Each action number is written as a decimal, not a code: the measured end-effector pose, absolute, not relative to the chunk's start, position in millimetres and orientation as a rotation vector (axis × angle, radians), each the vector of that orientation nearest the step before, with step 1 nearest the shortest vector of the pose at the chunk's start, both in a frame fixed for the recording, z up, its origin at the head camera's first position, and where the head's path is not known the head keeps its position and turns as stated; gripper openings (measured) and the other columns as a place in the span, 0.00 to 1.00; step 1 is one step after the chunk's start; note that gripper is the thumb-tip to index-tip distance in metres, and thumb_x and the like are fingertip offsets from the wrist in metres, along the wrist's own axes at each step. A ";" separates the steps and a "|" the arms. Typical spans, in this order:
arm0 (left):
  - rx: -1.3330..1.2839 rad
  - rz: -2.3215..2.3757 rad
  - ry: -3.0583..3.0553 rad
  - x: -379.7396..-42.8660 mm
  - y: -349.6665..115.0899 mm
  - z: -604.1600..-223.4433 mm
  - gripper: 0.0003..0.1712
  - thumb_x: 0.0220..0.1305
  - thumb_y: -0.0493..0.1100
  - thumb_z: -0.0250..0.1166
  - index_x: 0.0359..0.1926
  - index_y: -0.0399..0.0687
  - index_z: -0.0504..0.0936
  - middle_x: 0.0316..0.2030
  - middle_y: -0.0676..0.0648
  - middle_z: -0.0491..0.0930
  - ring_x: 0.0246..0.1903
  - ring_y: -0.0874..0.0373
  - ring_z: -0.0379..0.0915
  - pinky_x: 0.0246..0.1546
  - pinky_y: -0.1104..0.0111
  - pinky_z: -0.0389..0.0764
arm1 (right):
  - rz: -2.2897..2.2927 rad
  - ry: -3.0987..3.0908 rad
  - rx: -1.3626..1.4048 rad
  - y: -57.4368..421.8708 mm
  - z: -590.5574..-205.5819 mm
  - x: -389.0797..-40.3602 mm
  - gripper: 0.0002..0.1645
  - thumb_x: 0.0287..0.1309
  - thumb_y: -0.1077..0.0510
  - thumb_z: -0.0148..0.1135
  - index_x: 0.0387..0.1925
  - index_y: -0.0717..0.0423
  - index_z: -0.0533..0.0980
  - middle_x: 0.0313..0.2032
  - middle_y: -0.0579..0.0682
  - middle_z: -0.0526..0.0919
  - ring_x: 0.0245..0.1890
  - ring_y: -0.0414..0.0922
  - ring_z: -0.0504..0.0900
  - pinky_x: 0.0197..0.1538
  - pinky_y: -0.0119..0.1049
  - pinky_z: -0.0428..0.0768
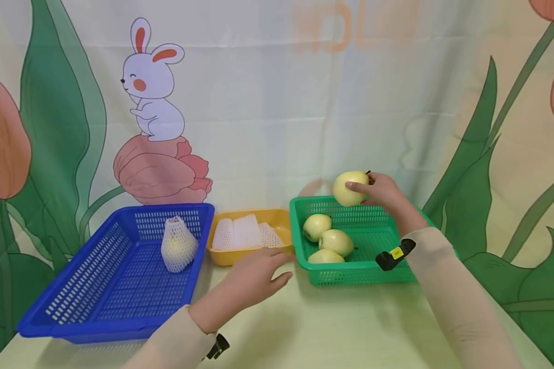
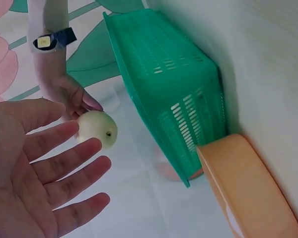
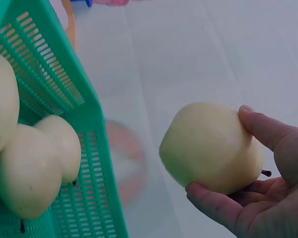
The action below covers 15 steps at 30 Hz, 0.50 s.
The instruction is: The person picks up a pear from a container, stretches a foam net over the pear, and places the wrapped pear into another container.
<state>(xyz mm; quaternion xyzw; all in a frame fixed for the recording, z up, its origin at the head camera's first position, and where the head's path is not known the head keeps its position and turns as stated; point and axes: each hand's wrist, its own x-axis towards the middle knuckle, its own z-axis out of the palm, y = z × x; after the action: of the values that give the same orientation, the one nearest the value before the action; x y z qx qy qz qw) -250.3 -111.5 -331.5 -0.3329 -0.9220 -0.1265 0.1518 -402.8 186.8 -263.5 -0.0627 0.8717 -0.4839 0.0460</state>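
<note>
- While gripping a pale yellow pear point(image 1: 348, 189) in the right hand point(image 1: 383, 192), presses thumb and fingers to opposite sides and holds it raised above the green basket point(image 1: 364, 275), near the far rim as seen from the head.
- Carries nothing in the left hand point(image 1: 258, 274): spreads the fingers loosely in front of the yellow tray point(image 1: 231, 258), well apart from the pear.
- Could lose the pear if the squeeze slackens, being rounded and held towards the stem point(image 3: 266, 173) end, mostly by the fingertips.
- Might bruise it, or the three loose pears point(image 1: 335, 242) at the basket's left, if dropped among them.
- Could knock the green rim if carried leftward too low, or snag the black wrist device point(image 1: 396, 254) on it if dipping the right arm.
- Around: shows white foam nets point(image 1: 246, 233) in the yellow tray, probably several, though too bunched to count; further left, one netted pear point(image 1: 177, 251) in the blue basket point(image 1: 101, 330), near its right wall.
- In the way: must clear the basket walls and the left hand, with little room for reaching back before meeting the printed cloth point(image 1: 258, 128).
</note>
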 end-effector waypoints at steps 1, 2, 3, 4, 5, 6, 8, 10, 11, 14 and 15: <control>-0.947 -0.360 -2.647 -248.4 -115.4 -331.7 0.17 0.69 0.44 0.67 0.56 0.45 0.85 0.51 0.46 0.88 0.50 0.50 0.86 0.51 0.56 0.86 | -1.488 2.658 -0.218 184.8 -264.0 -400.4 0.50 0.72 0.47 0.58 0.79 0.69 0.46 0.77 0.69 0.58 0.75 0.63 0.66 0.68 0.52 0.78; -0.934 -0.353 -2.647 -246.1 -119.3 -331.9 0.16 0.69 0.44 0.67 0.55 0.45 0.85 0.49 0.46 0.88 0.49 0.50 0.86 0.49 0.56 0.86 | -1.493 2.659 -0.245 182.8 -264.5 -398.0 0.50 0.72 0.47 0.58 0.79 0.69 0.47 0.77 0.69 0.59 0.74 0.63 0.66 0.68 0.52 0.79; -0.923 -0.341 -2.643 -243.8 -123.0 -331.8 0.16 0.68 0.44 0.67 0.54 0.46 0.85 0.47 0.47 0.89 0.47 0.51 0.86 0.48 0.57 0.86 | -1.495 2.659 -0.276 180.7 -264.9 -395.2 0.49 0.72 0.47 0.59 0.79 0.69 0.48 0.76 0.69 0.60 0.74 0.63 0.67 0.67 0.52 0.79; -0.914 -0.333 -2.639 -241.4 -126.8 -331.7 0.15 0.68 0.44 0.67 0.53 0.46 0.85 0.46 0.47 0.89 0.46 0.52 0.86 0.47 0.58 0.86 | -1.495 2.662 -0.303 178.5 -265.3 -392.4 0.49 0.72 0.47 0.59 0.78 0.69 0.49 0.76 0.69 0.61 0.73 0.63 0.68 0.67 0.52 0.79; -0.913 -0.324 -2.633 -239.2 -130.3 -331.3 0.15 0.68 0.43 0.67 0.53 0.46 0.86 0.45 0.47 0.89 0.45 0.52 0.87 0.46 0.58 0.87 | -1.498 2.663 -0.327 175.8 -265.7 -389.2 0.48 0.72 0.47 0.59 0.78 0.69 0.50 0.76 0.68 0.61 0.73 0.63 0.69 0.66 0.52 0.80; -0.911 -0.321 -2.630 -237.0 -133.7 -330.9 0.14 0.67 0.43 0.67 0.52 0.46 0.86 0.44 0.48 0.89 0.44 0.53 0.87 0.45 0.59 0.87 | -1.498 2.667 -0.349 173.0 -265.9 -385.8 0.48 0.72 0.48 0.60 0.78 0.68 0.51 0.75 0.68 0.63 0.72 0.63 0.71 0.66 0.51 0.81; -0.910 -0.312 -2.624 -232.9 -139.9 -330.2 0.13 0.67 0.43 0.68 0.50 0.47 0.86 0.41 0.49 0.89 0.41 0.55 0.86 0.42 0.62 0.86 | -1.477 2.689 -0.394 167.8 -266.4 -379.0 0.46 0.71 0.48 0.61 0.77 0.68 0.54 0.73 0.68 0.66 0.69 0.63 0.73 0.63 0.48 0.83; -0.919 -0.298 -2.609 -229.6 -145.7 -329.9 0.12 0.67 0.43 0.68 0.50 0.48 0.86 0.39 0.50 0.89 0.39 0.56 0.86 0.39 0.64 0.86 | -1.462 2.708 -0.427 162.4 -266.7 -372.3 0.45 0.70 0.48 0.63 0.76 0.67 0.56 0.71 0.68 0.70 0.65 0.62 0.77 0.59 0.45 0.85; -0.923 -0.291 -2.603 -228.2 -148.4 -330.2 0.11 0.67 0.43 0.68 0.49 0.49 0.86 0.39 0.51 0.90 0.38 0.56 0.86 0.38 0.65 0.86 | -1.458 2.712 -0.445 159.4 -266.8 -369.0 0.44 0.69 0.48 0.63 0.75 0.67 0.58 0.69 0.68 0.71 0.64 0.61 0.78 0.58 0.44 0.86; -0.933 -0.272 -2.596 -223.9 -156.8 -331.3 0.11 0.66 0.43 0.69 0.48 0.49 0.87 0.39 0.51 0.89 0.37 0.57 0.86 0.37 0.65 0.86 | -1.443 2.706 -0.496 150.9 -267.5 -360.1 0.44 0.68 0.48 0.65 0.74 0.66 0.60 0.67 0.67 0.75 0.63 0.60 0.79 0.58 0.44 0.85; -0.935 -0.265 -2.596 -222.6 -159.5 -331.7 0.11 0.66 0.42 0.69 0.48 0.48 0.87 0.39 0.51 0.90 0.38 0.57 0.86 0.38 0.65 0.86 | -1.438 2.702 -0.512 147.9 -267.9 -357.3 0.43 0.68 0.48 0.65 0.74 0.66 0.60 0.66 0.67 0.75 0.63 0.60 0.79 0.59 0.45 0.85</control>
<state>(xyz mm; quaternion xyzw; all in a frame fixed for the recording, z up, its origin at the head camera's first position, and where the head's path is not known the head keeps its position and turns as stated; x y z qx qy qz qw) -222.6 -159.5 -331.7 -0.3316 -0.9206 -0.0939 0.1837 -357.3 147.9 -267.9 -0.1651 0.8705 -0.4633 0.0189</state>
